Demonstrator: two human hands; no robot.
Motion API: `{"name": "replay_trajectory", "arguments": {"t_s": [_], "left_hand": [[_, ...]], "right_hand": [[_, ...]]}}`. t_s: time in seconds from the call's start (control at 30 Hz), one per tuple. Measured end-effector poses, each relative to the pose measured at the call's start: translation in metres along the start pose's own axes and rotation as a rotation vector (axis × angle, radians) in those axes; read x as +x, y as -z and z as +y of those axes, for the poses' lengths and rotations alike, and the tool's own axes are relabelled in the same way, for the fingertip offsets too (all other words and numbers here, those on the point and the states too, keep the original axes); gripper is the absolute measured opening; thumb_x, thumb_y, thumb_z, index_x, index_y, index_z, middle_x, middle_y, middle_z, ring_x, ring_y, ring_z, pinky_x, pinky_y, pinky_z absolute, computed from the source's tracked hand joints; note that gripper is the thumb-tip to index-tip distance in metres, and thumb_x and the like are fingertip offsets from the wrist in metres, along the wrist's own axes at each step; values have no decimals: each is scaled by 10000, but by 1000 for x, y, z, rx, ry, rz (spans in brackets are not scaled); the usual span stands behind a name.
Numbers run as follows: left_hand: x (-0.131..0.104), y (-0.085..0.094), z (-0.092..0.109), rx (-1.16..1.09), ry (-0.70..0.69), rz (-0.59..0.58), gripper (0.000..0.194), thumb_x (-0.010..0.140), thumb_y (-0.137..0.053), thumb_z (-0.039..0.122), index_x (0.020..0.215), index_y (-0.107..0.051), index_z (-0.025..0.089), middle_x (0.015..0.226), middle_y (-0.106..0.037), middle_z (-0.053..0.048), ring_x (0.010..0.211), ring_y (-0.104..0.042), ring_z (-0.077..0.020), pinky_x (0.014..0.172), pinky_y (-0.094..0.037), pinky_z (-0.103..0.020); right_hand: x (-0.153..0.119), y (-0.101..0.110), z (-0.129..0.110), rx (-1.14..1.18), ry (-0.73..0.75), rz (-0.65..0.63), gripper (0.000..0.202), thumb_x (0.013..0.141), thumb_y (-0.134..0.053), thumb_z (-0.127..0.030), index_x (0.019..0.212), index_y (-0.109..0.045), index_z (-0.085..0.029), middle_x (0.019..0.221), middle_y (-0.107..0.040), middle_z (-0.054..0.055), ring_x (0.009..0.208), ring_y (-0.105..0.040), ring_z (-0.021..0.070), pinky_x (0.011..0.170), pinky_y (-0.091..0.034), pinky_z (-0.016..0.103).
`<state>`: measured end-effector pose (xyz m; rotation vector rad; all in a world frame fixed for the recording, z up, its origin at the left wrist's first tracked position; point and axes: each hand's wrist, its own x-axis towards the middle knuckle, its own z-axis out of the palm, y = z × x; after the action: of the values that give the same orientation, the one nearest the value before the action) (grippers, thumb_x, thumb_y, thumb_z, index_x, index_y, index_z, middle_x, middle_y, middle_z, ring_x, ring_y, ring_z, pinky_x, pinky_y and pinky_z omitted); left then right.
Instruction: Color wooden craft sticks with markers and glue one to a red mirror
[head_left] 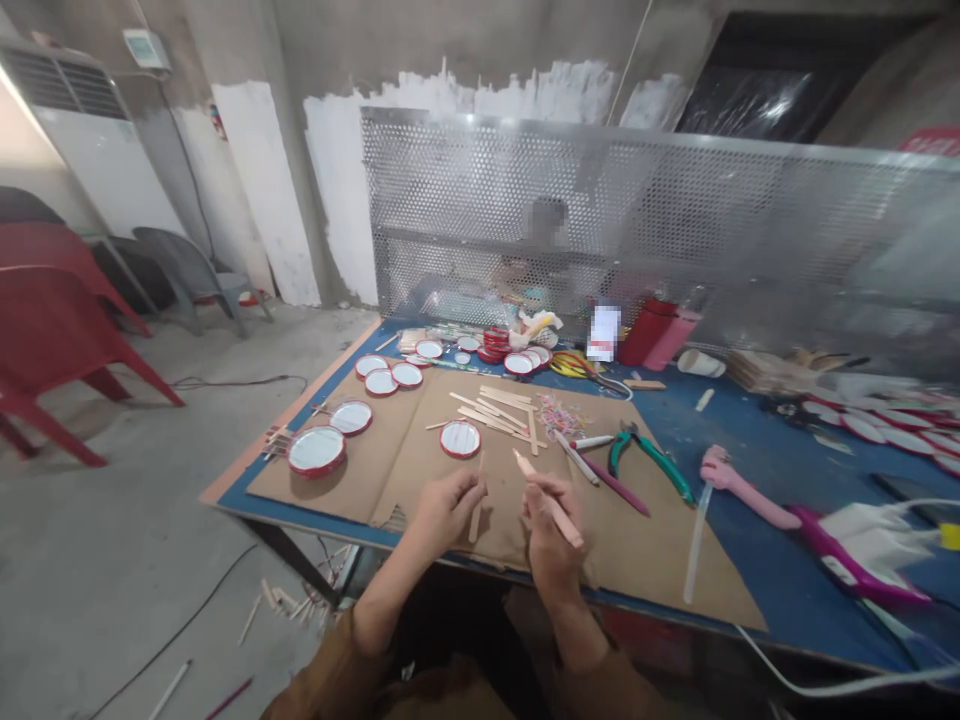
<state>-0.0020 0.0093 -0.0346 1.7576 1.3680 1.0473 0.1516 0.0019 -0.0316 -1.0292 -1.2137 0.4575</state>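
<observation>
on blue table (pixel 664 410): cardboard sheet (pixel 405 455), red bottle (pixel 645 332), pink bottle (pixel 672 341), white cup (pixel 701 363) on its side, purple power strip (pixel 829 560) | on cardboard: red-rimmed discs (pixel 460 438) spread about, wooden sticks (pixel 533 434) bunched loosely, small multicoloured bits (pixel 561 418) heaped beside, green-handled pliers (pixel 664 467), handles splayed | on grey floor (pixel 187 500): red chair (pixel 60 330), scattered stick scraps (pixel 250 620)

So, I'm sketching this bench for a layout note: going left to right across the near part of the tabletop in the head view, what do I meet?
Large red-rimmed disc, left hand, right hand, green-handled pliers, pink tool, purple power strip.
</observation>
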Motion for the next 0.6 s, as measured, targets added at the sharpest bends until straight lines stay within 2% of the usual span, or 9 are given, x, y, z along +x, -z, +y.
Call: {"name": "replay_trajectory", "arguments": {"t_s": [0.1, 0.17, 0.27, 0.37, 0.6], "left_hand": [[-2, 0, 1, 39, -11, 36, 269, 873, -443, 364, 680, -519, 192, 635, -555, 7, 634, -524, -134, 600, -357, -226], [-2, -1, 2, 30, -16, 31, 273, 881, -440, 361, 686, -525, 190, 633, -533, 12, 635, -506, -131, 599, -353, -223], [-3, -1, 3, 9, -26, 19, 268, 886, -447, 350, 692, -533, 186, 616, -497, 23, 617, -473, -124, 588, -343, -220], [-3, 0, 3, -19, -35, 18, 262, 883, -462, 337, 678, -525, 187, 606, -486, 29, 603, -458, -119, 583, -344, -216], [-3, 1, 4, -25, -48, 20, 233, 875, -486, 294, 670, -518, 188, 612, -508, 26, 601, -477, -119, 580, -350, -214]], "right_hand": [[-8, -13, -7, 95, -124, 146, 262, 862, -624, -407, 741, -563, -182, 516, -484, -75, 441, -449, 83, 443, -382, 203], [-10, -21, -12, 124, -131, 178, 238, 863, -621, -399, 787, -562, -181, 527, -538, -66, 449, -493, 89, 460, -403, 207], [-13, -30, -12, 123, -30, 130, 209, 844, -646, -377, 841, -583, -178, 611, -636, -24, 537, -598, 123, 551, -474, 247], [-16, -31, -5, 99, 67, 112, 187, 852, -636, -362, 824, -589, -184, 630, -636, -18, 576, -618, 136, 604, -489, 273], [-21, -23, 6, -3, 43, 61, 182, 864, -622, -363, 833, -584, -188, 652, -622, -21, 586, -601, 130, 615, -488, 262]]}}
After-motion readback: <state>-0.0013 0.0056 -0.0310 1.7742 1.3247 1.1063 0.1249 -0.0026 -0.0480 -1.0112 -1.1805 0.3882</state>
